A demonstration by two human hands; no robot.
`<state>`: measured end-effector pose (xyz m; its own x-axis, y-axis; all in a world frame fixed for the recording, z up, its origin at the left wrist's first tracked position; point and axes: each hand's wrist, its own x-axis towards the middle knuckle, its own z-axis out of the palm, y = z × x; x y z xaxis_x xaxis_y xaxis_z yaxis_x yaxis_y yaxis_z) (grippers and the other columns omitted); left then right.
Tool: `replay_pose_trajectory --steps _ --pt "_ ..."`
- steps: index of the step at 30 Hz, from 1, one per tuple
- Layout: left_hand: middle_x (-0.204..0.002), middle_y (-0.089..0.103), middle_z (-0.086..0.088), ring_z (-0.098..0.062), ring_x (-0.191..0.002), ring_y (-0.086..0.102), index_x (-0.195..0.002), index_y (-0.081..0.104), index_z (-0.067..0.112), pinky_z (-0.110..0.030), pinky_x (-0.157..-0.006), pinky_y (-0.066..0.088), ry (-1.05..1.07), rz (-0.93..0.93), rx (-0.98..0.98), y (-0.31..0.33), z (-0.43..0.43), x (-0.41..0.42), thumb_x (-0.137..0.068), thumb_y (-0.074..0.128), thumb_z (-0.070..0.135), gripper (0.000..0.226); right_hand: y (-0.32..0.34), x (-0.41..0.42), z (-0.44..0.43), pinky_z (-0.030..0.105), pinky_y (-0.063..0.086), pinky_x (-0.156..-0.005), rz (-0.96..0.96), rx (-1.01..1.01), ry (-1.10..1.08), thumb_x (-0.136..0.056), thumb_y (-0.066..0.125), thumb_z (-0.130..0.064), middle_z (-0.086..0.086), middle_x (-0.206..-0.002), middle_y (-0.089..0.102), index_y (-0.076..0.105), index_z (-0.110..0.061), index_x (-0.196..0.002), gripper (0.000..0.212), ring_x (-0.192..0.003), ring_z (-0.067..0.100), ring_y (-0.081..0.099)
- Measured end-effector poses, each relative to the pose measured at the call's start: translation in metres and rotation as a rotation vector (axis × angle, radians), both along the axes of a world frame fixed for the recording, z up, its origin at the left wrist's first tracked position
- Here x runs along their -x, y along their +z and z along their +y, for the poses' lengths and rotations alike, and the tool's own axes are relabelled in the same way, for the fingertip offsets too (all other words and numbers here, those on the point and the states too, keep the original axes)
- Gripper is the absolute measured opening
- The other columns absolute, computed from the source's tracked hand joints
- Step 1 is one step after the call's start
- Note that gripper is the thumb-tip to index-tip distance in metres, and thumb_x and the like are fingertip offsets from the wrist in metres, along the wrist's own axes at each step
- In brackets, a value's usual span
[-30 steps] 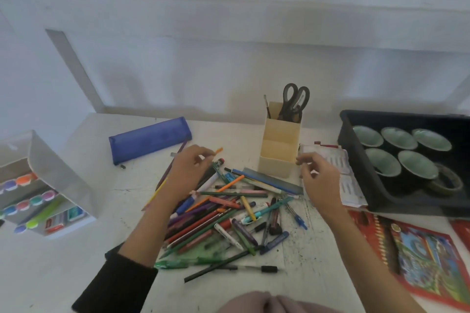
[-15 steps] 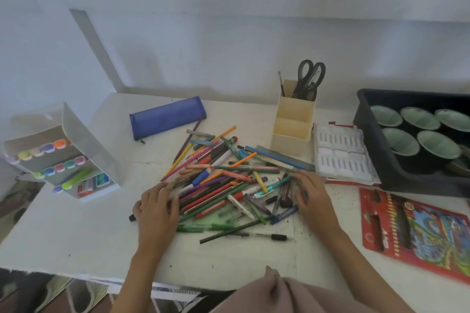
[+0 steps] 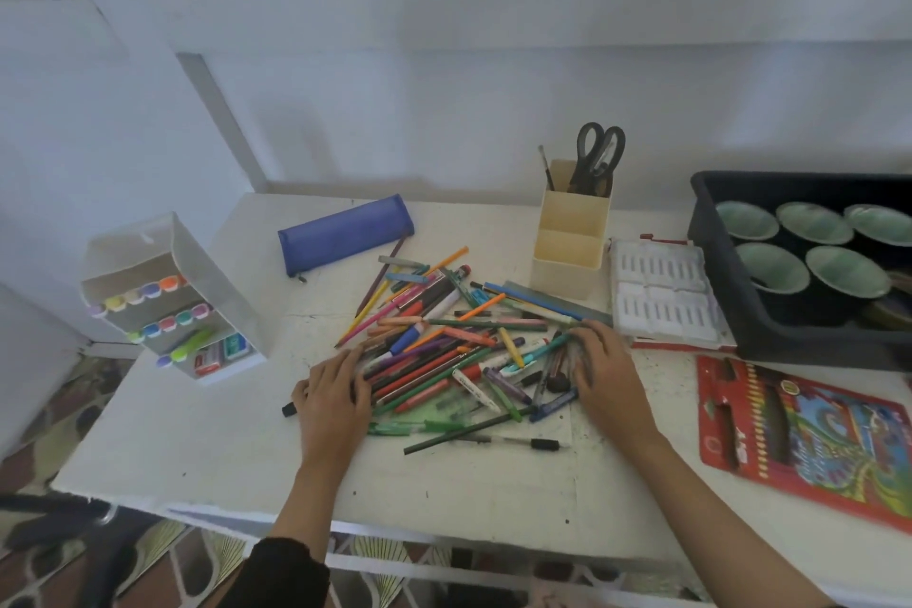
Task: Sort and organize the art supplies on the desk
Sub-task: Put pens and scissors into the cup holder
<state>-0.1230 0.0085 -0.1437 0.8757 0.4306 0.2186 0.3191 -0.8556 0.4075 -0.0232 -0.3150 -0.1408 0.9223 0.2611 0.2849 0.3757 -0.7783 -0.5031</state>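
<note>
Your left hand (image 3: 333,390) lies palm down at the left edge of the pile of pens and pencils (image 3: 444,351), fingers straight and close together, pressing on the nearest barrels. Your right hand (image 3: 604,375) lies palm down at the pile's right edge, fingers extended and slightly arched over the pens there; neither hand appears to pinch or lift anything. The pile sits at the centre of the frame on the white desk (image 3: 197,434), its pieces crossed at every angle, with one black pen (image 3: 518,442) lying apart along its lower edge. Possible destinations surround it: the blue pencil case (image 3: 345,232) above and to the left, the cream holder (image 3: 570,242) with scissors (image 3: 597,158) above and to the right, the marker rack (image 3: 172,306) at the far left, and the red pencil box (image 3: 809,439) at the lower right. The step in hand is judged to be corralling the loose pile between both palms, before any sorting by kind. The next move probably calls for drawing the hands toward each other to align the barrels, or for picking out one kind, pencils or felt pens, for its container. Stray pieces may roll toward the desk's near edge.
</note>
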Motion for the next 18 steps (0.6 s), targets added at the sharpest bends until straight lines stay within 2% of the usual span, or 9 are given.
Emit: replay_pose_trajectory --steps 3,6,9,14,18 --pt "-0.118 0.064 -0.009 -0.028 -0.109 0.057 -0.125 0.060 0.013 -0.053 -0.095 0.039 0.022 -0.002 -0.008 -0.0019 -0.0019 -0.0016 -0.091 0.052 0.018 0.035 -0.0003 -0.0013 -0.0006 0.039 0.044 -0.101 -0.002 -0.002 0.014 -0.084 0.057 0.001 0.012 -0.130 0.050 0.055 -0.005 -0.123 0.040 -0.117 0.026 0.050" --pt "-0.117 0.064 -0.010 -0.028 -0.109 0.057 -0.126 0.059 0.013 -0.053 -0.095 0.040 0.027 0.005 -0.020 -0.0029 -0.0014 -0.0019 -0.090 0.058 0.011 0.036 -0.0018 -0.0007 0.0000 0.036 0.043 -0.100 -0.002 -0.017 0.012 -0.084 0.056 0.000 0.010 -0.130 0.049 0.055 -0.006 -0.123 0.039 -0.116 0.024 0.050" --pt "-0.114 0.066 -0.008 -0.026 -0.104 0.058 -0.124 0.060 0.013 -0.050 -0.091 0.040 0.040 -0.008 -0.039 -0.0057 -0.0013 -0.0019 -0.090 0.055 0.013 0.035 -0.0032 -0.0012 -0.0004 0.036 0.041 -0.099 -0.003 -0.036 0.004 -0.083 0.057 0.001 0.011 -0.128 0.052 0.056 -0.007 -0.122 0.040 -0.116 0.025 0.051" --pt "-0.117 0.064 -0.005 -0.022 -0.105 0.055 -0.123 0.059 0.015 -0.046 -0.094 0.037 0.054 0.018 -0.031 -0.0031 -0.0031 -0.0033 -0.089 0.057 0.014 0.034 -0.0064 -0.0029 -0.0005 0.040 0.041 -0.103 0.027 -0.054 0.004 -0.085 0.055 0.000 0.011 -0.130 0.051 0.055 -0.008 -0.124 0.040 -0.120 0.026 0.048" --pt "-0.116 0.062 -0.003 -0.021 -0.104 0.053 -0.123 0.057 0.017 -0.045 -0.092 0.036 0.056 0.031 -0.051 -0.0026 -0.0031 -0.0044 -0.092 0.047 0.022 0.033 -0.0047 -0.0022 -0.0003 0.041 0.042 -0.100 0.001 -0.048 0.006 -0.082 0.058 0.002 0.012 -0.126 0.053 0.057 -0.007 -0.120 0.039 -0.117 0.027 0.050"
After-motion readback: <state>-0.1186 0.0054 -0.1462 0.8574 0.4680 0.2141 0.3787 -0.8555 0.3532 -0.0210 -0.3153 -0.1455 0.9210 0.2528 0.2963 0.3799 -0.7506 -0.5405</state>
